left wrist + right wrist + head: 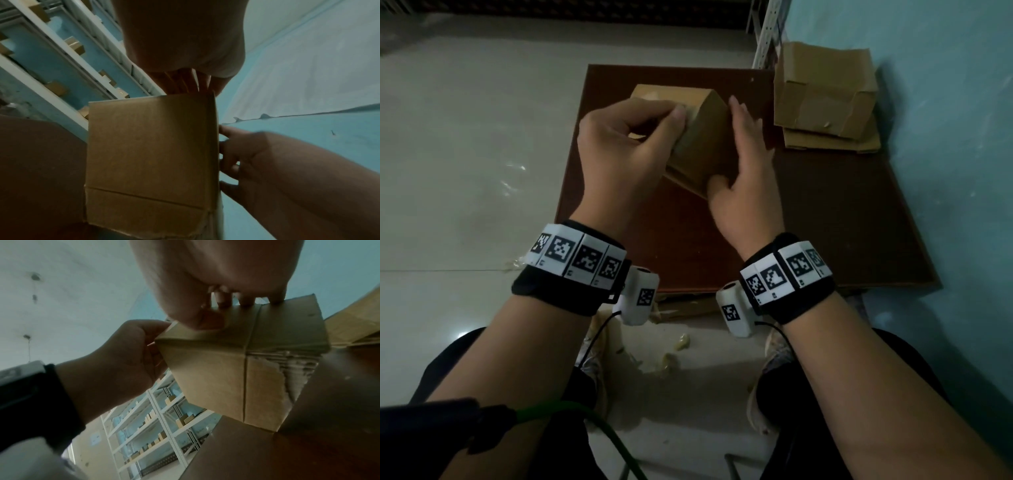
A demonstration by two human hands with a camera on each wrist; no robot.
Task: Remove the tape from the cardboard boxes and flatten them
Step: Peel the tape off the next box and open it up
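Note:
A small brown cardboard box (702, 144) stands tilted on a brown board (825, 222), held between both hands. My left hand (678, 116) pinches its upper left edge with thumb and forefinger, beside a pale glossy strip of tape (686, 135). Whether tape is between those fingers is unclear. My right hand (732, 147) grips the box's right side, fingers along the far face and thumb at the near corner. The left wrist view shows the box's plain side (152, 146) and my left hand (197, 84) at its top edge. The right wrist view shows my right hand (226, 308) curled over the box (205, 378), whose torn flap shows corrugation.
A stack of flattened cardboard (825, 99) lies at the board's far right corner, against a blue wall (945, 137). A white shelf upright (767, 34) rises behind it. Crumpled tape scraps (681, 342) lie on the tiled floor (465, 154) near my feet.

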